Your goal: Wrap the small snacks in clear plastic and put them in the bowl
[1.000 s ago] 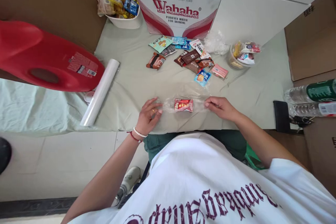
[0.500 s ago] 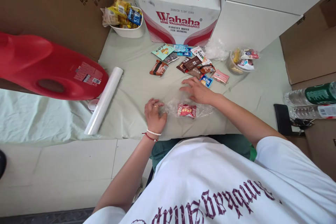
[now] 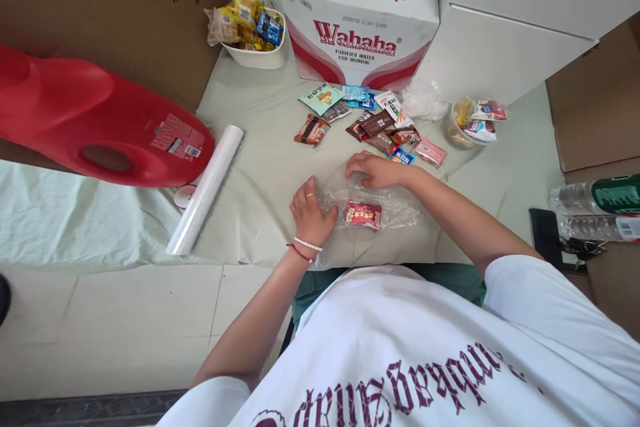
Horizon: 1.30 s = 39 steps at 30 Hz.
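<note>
A small red snack packet (image 3: 363, 215) lies on a crumpled sheet of clear plastic film (image 3: 400, 208) near the table's front edge. To the left of the packet, my left hand (image 3: 311, 212) rests palm down by the film's left side, fingers stretched and thumb apart. Over the film's far edge hovers or rests my right hand (image 3: 377, 170), its fingers bent and parted, with nothing visible in them. Whether either hand touches the film is hard to see. Just beyond my right hand are a blue packet (image 3: 401, 156) and a pink packet (image 3: 431, 152).
A roll of film (image 3: 206, 190) and a large red jug (image 3: 150, 147) are on the left. Brown packets (image 3: 377, 123) and others lie mid-table before a Wahaba box (image 3: 357, 47). Snacks fill a white tub (image 3: 255, 57) and a clear bowl (image 3: 457, 135). Bottles (image 3: 600, 197) lie far right.
My left hand's fingers have straightened from a looser curl and lie flatter beside the film. My right hand has barely moved. The whole view has shifted slightly.
</note>
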{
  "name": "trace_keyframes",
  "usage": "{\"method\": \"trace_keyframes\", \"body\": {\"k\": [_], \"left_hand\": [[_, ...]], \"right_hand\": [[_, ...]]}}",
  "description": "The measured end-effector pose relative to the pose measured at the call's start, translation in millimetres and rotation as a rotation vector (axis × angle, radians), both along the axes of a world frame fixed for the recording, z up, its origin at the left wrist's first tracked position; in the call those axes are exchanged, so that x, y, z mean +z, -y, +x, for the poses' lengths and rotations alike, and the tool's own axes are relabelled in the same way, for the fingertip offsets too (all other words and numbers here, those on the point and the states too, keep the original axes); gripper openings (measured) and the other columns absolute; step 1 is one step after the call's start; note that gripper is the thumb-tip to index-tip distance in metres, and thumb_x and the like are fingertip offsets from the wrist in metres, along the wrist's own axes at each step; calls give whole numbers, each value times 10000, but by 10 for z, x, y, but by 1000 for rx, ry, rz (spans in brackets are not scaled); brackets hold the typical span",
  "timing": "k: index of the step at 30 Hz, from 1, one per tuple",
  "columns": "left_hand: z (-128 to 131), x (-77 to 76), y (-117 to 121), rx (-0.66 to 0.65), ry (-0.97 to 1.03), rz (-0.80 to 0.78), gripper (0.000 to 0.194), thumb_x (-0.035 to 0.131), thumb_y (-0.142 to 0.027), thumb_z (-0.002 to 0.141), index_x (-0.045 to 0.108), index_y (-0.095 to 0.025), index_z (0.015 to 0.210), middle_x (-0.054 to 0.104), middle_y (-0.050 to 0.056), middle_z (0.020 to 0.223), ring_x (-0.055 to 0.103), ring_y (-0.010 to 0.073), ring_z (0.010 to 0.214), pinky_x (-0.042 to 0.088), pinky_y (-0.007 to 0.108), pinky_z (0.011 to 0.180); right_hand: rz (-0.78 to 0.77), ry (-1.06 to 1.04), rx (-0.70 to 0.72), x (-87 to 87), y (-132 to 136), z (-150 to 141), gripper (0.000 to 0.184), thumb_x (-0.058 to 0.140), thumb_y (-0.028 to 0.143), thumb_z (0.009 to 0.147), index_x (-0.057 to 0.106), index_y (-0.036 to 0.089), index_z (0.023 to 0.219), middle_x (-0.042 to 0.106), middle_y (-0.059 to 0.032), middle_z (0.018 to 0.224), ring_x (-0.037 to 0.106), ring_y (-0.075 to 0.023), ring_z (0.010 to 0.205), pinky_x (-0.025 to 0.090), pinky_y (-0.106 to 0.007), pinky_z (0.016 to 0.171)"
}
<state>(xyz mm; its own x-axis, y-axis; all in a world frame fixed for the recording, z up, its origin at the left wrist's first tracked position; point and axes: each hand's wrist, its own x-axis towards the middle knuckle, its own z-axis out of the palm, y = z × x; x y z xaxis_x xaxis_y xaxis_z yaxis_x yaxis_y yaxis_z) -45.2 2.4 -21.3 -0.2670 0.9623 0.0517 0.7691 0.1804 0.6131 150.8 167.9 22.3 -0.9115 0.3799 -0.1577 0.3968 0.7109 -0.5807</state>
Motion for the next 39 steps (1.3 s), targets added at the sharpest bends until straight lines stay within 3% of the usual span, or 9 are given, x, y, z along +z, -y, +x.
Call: {"method": "trace_keyframes", "body": {"k": [3,9,14,18,21,24,29,33,39], "left_hand": [[-10,-17,-9,-12,9,3,838,675,-338,779,385,-130,1538,524,224,1486,474,393,1397,371,574,1169],[56,32,-12,-32,0,12,863,684,-423,814,350,-141,1558,553,211,1471,497,390,1377,392,561,1149],[45,34,-63,-33,-19,-49,851,649,-350,814,321,-122,1566,647,191,1339,599,378,1233,461,543,1038],[14,-4,-133,-25,-23,-49,837,629,-330,806,337,-74,1547,677,178,1213,630,362,1153,484,513,975],[0,-21,-175,-55,-75,-72,600,615,-336,833,544,-125,1390,688,141,1073,628,356,1102,480,506,951],[-6,-26,-185,-87,-127,-101,259,604,-359,865,694,-192,1041,664,130,999,611,356,1066,476,507,926],[28,-33,-149,-29,-166,-56,145,638,-315,826,694,-200,894,622,152,1107,561,363,1081,472,511,928],[-3,-12,-157,-35,-153,-71,154,598,-190,777,670,-197,912,625,150,1128,575,336,1068,475,481,926],[-236,181,-235,-45,123,-207,39,588,-266,797,580,-232,814,590,1,701,579,204,690,473,349,722]], "right_hand": [[16,-2,39,-60,3,37,496,731,211,776,680,176,1268,599,-138,1323,483,-307,1153,368,-434,1041],[93,7,-80,-184,57,-240,218,557,264,964,737,147,999,668,-141,1093,529,-261,1004,366,-380,967],[19,110,-294,-129,50,-272,333,435,301,1040,677,111,1170,717,-131,1034,593,-224,867,392,-312,783],[-96,32,-156,-89,61,-135,532,653,367,935,566,111,1393,717,-111,1144,624,-225,959,429,-300,846],[11,92,-123,-85,79,-68,463,690,217,856,640,122,1306,709,-112,1113,599,-248,1010,407,-333,935],[93,144,-197,-16,144,-47,253,570,177,933,724,125,1127,684,-122,1026,592,-248,979,397,-335,927],[153,153,-322,267,560,-35,280,508,211,1001,713,178,1188,621,-118,1166,609,-208,870,397,-298,742],[214,260,-178,364,1109,-10,321,480,214,1029,687,239,1273,650,-109,1131,604,-237,872,368,-319,654],[247,200,-202,260,1521,90,498,470,65,977,612,245,1419,619,-166,1249,557,-280,1055,479,-375,828]]}}
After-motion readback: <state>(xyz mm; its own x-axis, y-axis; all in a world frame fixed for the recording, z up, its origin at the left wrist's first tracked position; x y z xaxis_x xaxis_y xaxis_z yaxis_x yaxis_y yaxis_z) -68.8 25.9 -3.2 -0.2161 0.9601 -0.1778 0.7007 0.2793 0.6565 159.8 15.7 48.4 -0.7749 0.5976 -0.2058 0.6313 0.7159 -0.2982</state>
